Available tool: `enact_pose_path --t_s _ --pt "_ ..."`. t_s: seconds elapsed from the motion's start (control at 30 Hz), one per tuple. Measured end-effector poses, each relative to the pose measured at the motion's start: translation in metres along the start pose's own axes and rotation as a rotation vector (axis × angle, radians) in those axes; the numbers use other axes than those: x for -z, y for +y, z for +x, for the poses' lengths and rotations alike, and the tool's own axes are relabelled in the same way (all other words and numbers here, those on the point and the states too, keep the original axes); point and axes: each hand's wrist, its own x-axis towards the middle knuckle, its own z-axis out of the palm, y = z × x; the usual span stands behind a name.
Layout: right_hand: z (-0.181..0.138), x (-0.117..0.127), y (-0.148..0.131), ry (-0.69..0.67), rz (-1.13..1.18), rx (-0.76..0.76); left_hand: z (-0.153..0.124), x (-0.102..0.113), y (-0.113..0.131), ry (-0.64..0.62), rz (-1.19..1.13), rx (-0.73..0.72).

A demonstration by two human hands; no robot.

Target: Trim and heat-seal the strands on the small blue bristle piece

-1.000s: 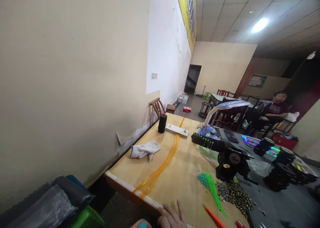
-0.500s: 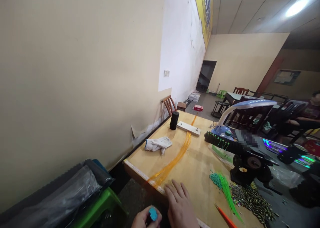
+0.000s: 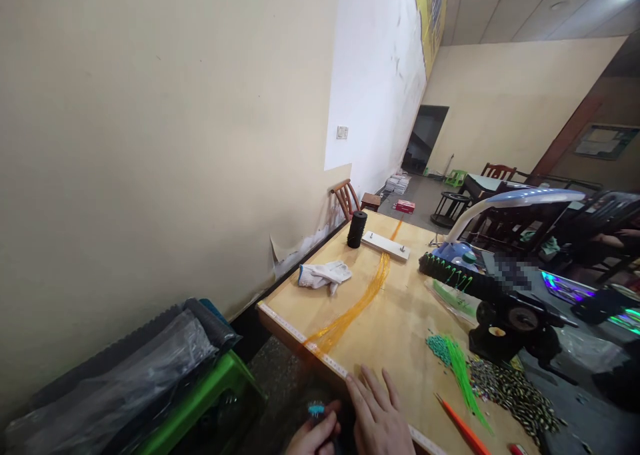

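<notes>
The person's left hand (image 3: 317, 434) is low at the bottom of the view, beside the table edge and not over the table top. Its fingers are closed narrow, and they hold a small teal piece (image 3: 316, 410). This piece is small and a little blurred, so I cannot say exactly what it is; maybe it is a tuft of thread. The right hand (image 3: 380, 420) lies at the near edge of the wooden table (image 3: 400, 328), with its fingers spread wide. The fingertips (image 3: 367, 382) rest on the table top, and they hold nothing. They are just beside a measuring tape (image 3: 325, 362) that runs along this edge.

Farther up the table, long orange strands (image 3: 350, 308) lie in a curve, and they pass under a white board with two pins (image 3: 386, 245). A white work glove with a blue cuff (image 3: 324, 274) lies to the left of the strands, near the wall. A black cylinder (image 3: 357, 229) stands upright just beside the board.

On the right side of the table there are teal beads (image 3: 439, 348), green strands (image 3: 463, 382), a pile of speckled black and gold pieces (image 3: 510, 394) and an orange stick (image 3: 463, 428). Behind them, a black rod with green loops (image 3: 465, 275) sits on a black clamp stand (image 3: 510, 328). A green stool (image 3: 200, 392) with a grey plastic bag (image 3: 110, 375) on it is at the lower left.
</notes>
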Motion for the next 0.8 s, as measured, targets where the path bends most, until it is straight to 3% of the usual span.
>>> enact_pose_path --t_s 0.13,0.3,0.57,0.8 --pt "-0.005 0.002 0.001 -0.057 -0.07 0.04 -0.005 -0.012 0.007 0.006 -0.086 0.011" --pt "-0.007 0.004 -0.001 -0.019 -0.001 -0.042 -0.011 -0.031 0.021 0.039 -0.125 0.051" --pt "-0.007 0.007 -0.001 -0.037 0.041 -0.061 -0.016 -0.047 0.029 0.226 -0.076 -0.103" --pt "-0.002 0.018 0.0 -0.124 -0.008 -0.02 -0.028 -0.049 0.037 0.269 0.049 -0.233"
